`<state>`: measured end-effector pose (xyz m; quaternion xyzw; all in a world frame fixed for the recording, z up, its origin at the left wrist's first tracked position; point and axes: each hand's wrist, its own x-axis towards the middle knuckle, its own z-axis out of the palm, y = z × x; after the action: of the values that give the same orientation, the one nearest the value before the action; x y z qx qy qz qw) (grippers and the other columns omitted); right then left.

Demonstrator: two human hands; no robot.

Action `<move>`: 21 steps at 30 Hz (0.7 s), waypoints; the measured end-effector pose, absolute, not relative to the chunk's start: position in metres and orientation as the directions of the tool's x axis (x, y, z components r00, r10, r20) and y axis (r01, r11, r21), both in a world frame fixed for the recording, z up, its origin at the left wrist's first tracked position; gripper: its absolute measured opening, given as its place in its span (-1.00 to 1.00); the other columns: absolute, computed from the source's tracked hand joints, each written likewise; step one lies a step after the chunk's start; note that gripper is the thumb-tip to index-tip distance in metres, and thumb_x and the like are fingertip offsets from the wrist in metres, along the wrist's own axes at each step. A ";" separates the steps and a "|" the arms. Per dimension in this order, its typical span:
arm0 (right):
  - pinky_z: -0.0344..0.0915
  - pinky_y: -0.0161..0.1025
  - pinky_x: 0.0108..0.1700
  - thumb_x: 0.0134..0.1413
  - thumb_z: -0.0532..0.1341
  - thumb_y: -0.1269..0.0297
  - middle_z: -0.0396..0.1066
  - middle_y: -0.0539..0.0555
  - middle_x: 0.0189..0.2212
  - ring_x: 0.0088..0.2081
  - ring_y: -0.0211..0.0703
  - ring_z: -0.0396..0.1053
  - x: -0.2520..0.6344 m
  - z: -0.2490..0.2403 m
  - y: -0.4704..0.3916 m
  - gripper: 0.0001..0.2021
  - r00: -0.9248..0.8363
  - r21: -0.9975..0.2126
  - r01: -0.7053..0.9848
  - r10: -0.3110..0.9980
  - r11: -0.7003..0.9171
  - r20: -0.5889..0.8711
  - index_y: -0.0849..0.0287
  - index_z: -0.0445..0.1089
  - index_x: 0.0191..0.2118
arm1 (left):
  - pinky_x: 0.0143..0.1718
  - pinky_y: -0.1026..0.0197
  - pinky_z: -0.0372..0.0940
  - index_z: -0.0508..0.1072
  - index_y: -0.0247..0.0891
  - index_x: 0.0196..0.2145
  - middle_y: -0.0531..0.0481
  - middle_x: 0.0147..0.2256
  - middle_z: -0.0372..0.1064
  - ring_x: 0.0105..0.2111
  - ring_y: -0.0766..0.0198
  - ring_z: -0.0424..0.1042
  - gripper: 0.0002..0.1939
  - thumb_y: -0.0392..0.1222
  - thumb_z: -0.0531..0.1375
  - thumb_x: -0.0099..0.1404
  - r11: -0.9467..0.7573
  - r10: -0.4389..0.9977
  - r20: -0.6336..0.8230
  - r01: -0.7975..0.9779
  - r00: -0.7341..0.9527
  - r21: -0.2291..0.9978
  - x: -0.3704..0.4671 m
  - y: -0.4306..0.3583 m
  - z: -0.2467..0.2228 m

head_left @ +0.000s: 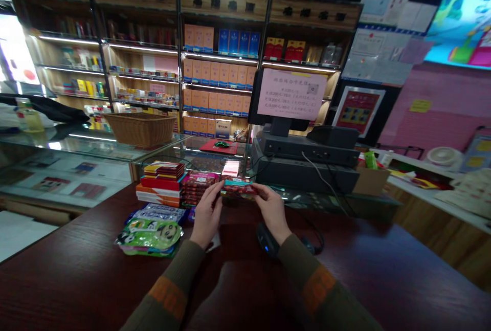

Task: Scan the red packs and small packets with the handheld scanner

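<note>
Between my two hands is a small flat packet (238, 185), red with a teal strip. My left hand (207, 214) pinches its left end, and my right hand (271, 211) grips the right end. Left of the packet stands a stack of red-brown packs (196, 188), beside a pile of red, orange and white boxes (160, 188). In front of these lie a green panda-print pouch (151, 236) and blue-and-white packets (163, 213). Under my right wrist is a black handheld device (267, 240) with a blue light, perhaps a scanner. Lettering on the held packet is too blurred to read.
The dark wooden counter (238, 290) carries all this. Behind it a glass display case (184, 144) bears a wicker basket (141, 129). A monitor with a paper notice (289, 93) stands on dark register units (303, 167), with a cable hanging down. Shelves of boxes (218, 72) line the wall.
</note>
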<state>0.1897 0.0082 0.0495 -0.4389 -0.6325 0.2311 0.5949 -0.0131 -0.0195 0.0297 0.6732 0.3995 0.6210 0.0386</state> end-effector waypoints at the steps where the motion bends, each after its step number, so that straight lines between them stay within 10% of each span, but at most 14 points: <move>1: 0.40 0.01 0.06 0.00 0.26 0.23 0.61 0.12 -0.14 -0.11 0.05 0.54 0.197 0.048 0.005 -0.68 0.097 -0.804 0.302 0.823 0.512 0.560 0.12 0.58 -0.10 | 0.24 0.10 0.25 0.38 -0.14 0.20 -0.08 0.16 0.38 0.18 0.22 0.35 -0.57 -0.27 0.04 0.42 -0.683 0.590 0.804 0.482 -0.079 0.549 -0.009 -0.021 0.029; 15: 0.39 -0.10 -0.02 0.21 0.23 0.19 0.55 0.09 -0.20 -0.13 -0.04 0.49 0.258 0.039 -0.024 -0.84 0.038 -0.574 0.495 0.643 0.652 0.765 0.06 0.57 -0.25 | 0.21 0.05 0.30 0.45 -0.13 0.13 -0.08 0.09 0.44 0.10 0.21 0.42 -0.61 -0.25 0.07 0.40 -0.660 0.715 0.699 0.319 -0.015 0.681 0.029 -0.017 0.008; 21: 0.34 -0.10 0.00 0.24 0.21 0.10 0.55 0.10 -0.19 -0.13 -0.03 0.47 0.263 0.022 -0.022 -0.77 0.146 -0.673 0.453 0.696 0.585 0.703 0.10 0.54 -0.19 | 0.22 0.04 0.29 0.41 -0.13 0.17 -0.09 0.11 0.42 0.13 0.20 0.41 -0.57 -0.27 0.05 0.39 -0.657 0.737 0.673 0.288 0.053 0.697 0.037 -0.013 0.002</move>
<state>0.2629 -0.0219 0.0215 -0.4447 -0.6460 0.0991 0.6125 0.0370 -0.0131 0.0023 0.6996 0.3666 0.5822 0.1928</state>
